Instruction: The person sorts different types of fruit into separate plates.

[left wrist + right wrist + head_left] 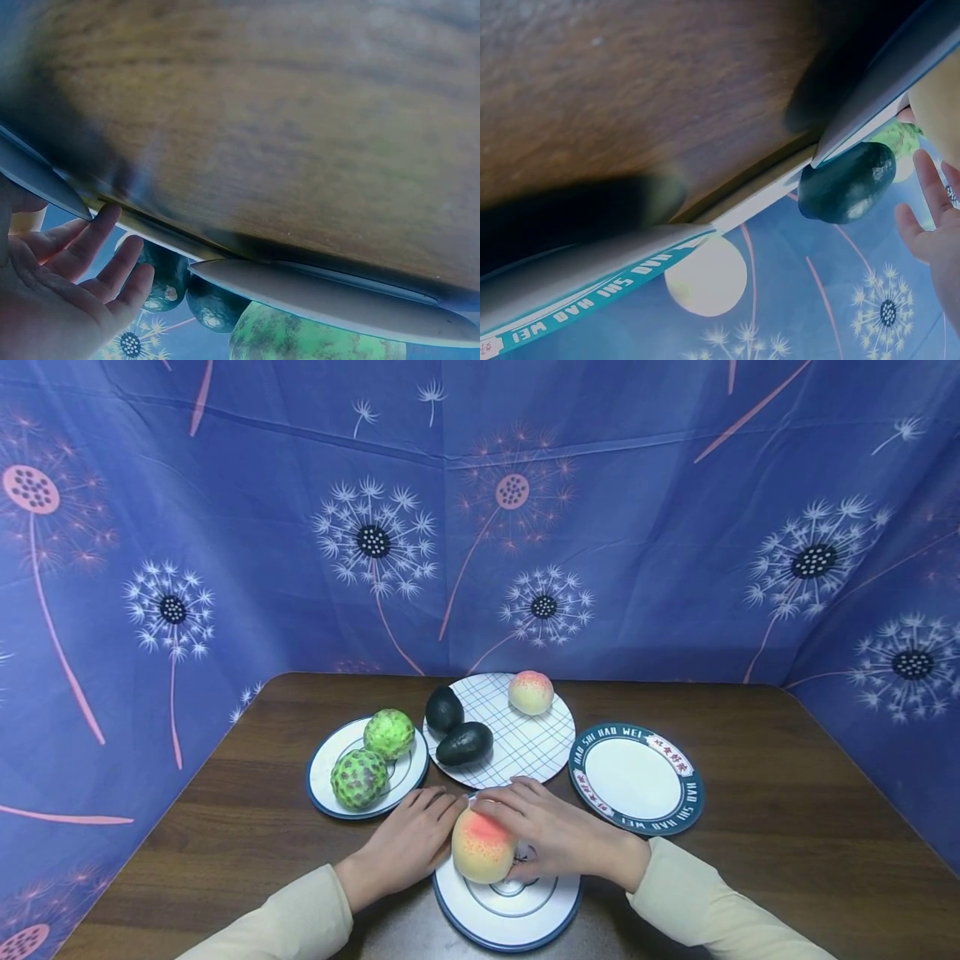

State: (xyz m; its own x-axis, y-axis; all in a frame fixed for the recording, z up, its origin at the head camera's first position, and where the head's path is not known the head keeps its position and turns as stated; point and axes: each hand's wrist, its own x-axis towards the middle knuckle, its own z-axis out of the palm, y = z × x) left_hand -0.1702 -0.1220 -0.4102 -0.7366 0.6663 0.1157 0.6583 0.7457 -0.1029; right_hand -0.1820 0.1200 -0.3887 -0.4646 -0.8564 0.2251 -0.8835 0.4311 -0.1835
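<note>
A large peach [482,853] sits on the near blue-rimmed white plate [536,910], left of the plate's middle. From the right, my right hand [558,828] holds it, with fingers over its top and the thumb low at its side. My left hand [412,837] lies along the peach's left side, fingers extended toward the back. Those fingers [101,247] look spread and loosely straight in the left wrist view. Part of the peach [939,105] shows at the edge of the right wrist view, beside my right hand [941,232].
Two green bumpy fruits [390,734] lie on a plate [324,768] at the left. Behind, a checked plate [517,747] bears two dark avocados [465,744] and a smaller peach [531,692]. A teal-rimmed plate [633,781] stands at right on the wooden table [787,852].
</note>
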